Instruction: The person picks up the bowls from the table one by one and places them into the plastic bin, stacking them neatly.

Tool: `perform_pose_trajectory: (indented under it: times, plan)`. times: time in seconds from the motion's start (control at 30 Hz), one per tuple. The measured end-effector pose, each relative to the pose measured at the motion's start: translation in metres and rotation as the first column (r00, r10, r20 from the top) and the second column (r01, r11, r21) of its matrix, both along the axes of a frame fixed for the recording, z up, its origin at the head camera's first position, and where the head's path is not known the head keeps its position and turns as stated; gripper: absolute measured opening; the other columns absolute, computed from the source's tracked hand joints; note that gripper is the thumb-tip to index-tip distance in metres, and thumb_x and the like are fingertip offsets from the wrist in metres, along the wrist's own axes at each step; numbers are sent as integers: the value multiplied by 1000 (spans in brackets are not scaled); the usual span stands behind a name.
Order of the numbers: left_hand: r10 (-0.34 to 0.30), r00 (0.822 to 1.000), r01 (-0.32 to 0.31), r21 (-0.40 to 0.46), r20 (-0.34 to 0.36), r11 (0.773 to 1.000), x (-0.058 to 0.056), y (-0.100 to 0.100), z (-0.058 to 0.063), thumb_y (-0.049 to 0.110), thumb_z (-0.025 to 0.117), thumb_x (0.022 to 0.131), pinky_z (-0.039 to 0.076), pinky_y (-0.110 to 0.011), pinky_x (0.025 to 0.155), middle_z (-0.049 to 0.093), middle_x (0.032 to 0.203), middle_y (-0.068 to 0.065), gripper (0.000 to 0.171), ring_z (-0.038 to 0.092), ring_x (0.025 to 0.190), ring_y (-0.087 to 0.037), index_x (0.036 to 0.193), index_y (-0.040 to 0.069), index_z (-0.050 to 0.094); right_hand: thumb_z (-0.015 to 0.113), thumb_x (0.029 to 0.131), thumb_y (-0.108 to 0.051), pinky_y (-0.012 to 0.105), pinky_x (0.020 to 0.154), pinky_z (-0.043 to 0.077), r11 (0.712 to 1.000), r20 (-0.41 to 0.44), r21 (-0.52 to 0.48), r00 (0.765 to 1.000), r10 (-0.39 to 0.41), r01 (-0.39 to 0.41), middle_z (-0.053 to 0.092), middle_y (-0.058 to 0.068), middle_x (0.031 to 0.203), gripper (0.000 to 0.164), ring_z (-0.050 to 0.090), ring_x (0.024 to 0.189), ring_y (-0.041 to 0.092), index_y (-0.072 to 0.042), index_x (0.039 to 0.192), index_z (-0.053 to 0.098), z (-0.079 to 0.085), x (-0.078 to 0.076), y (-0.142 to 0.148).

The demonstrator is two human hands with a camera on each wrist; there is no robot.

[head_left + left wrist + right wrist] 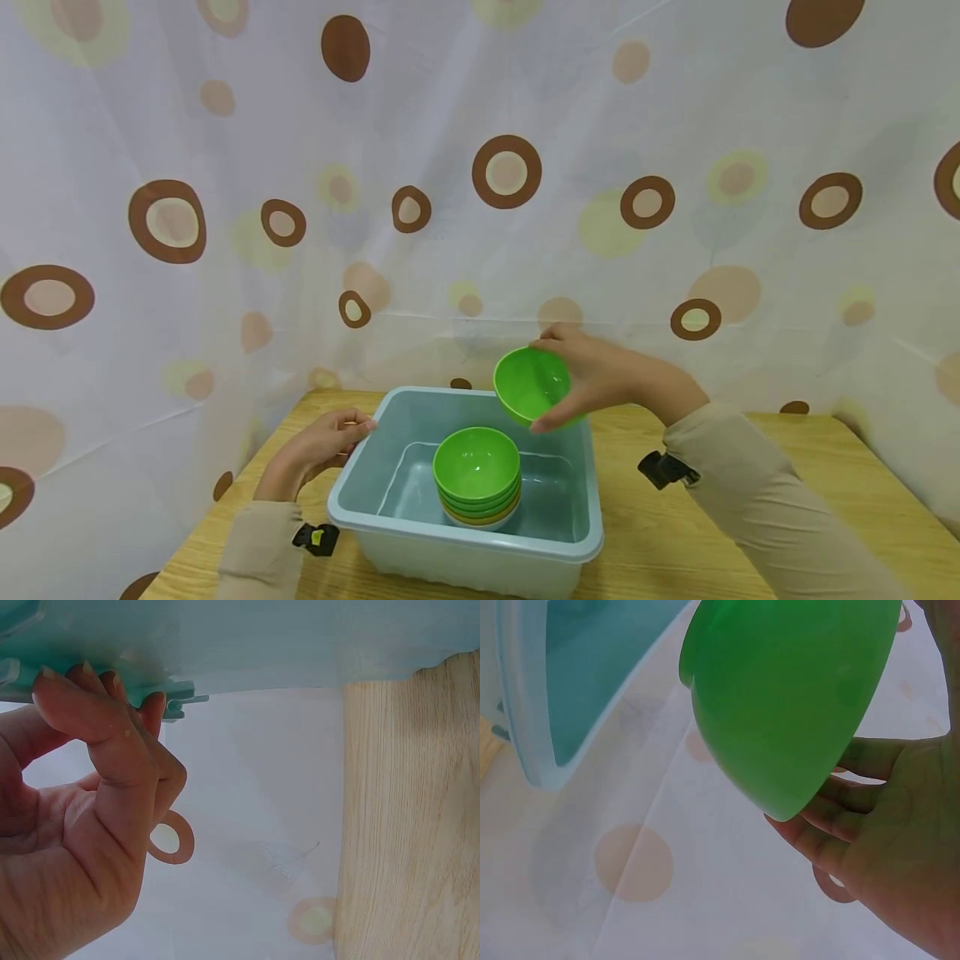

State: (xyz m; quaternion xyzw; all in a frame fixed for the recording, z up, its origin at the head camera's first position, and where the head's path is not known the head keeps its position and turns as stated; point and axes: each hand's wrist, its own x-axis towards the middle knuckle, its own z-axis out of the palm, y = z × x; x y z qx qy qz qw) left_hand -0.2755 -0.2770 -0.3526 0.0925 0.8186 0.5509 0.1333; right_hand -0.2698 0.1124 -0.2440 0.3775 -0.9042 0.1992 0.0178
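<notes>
My right hand (603, 371) grips a green bowl (525, 383), thumb at the near side of its rim and fingers at the far side. The bowl is tilted, its inside facing left, above the back right of a light blue plastic basin (465, 546). From the right wrist view, the smooth outer side of this green bowl (787, 712) faces the palm. Inside the basin stands a stack of bowls (477, 467), green on top with yellow and white lower down. My left hand (322, 446) holds the basin's left rim, fingers bent under its edge in the left wrist view.
The basin stands on a wooden table (675, 500), whose surface extends to its right. A white curtain (450, 250) with brown and yellow circles hangs behind the table and along its left side. Black straps (667, 469) sit at both sleeves.
</notes>
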Motion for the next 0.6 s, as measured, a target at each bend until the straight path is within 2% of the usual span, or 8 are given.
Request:
perform_pose_trajectory:
  times: [0.27,0.43,0.6]
  plan:
    - [-6,1000,6,-2,-1,1000,-2,-1,0,24,48,103,53,-31,69,58,86,-6,29,57,71,-14,110,-3,52,82,64,-57,42,91,46,995,-12,88,999,47,-46,45,12,129,103,50,112,27,2,140,43,-2,1,-30]
    - [6,1000,-6,-4,7,1000,-1,0,1,23,48,102,52,-30,68,57,85,-6,28,57,71,-14,110,-4,52,83,63,-56,39,91,46,990,14,113,997,78,-79,45,11,126,100,50,110,25,-2,139,46,-8,-1,-49]
    - [4,1000,-4,-3,7,1000,0,1,1,22,48,102,52,-30,68,57,84,-6,28,56,70,-14,110,-4,52,86,61,-50,39,95,44,986,34,143,996,78,-82,45,13,127,100,47,112,25,0,138,46,-13,-2,-64]
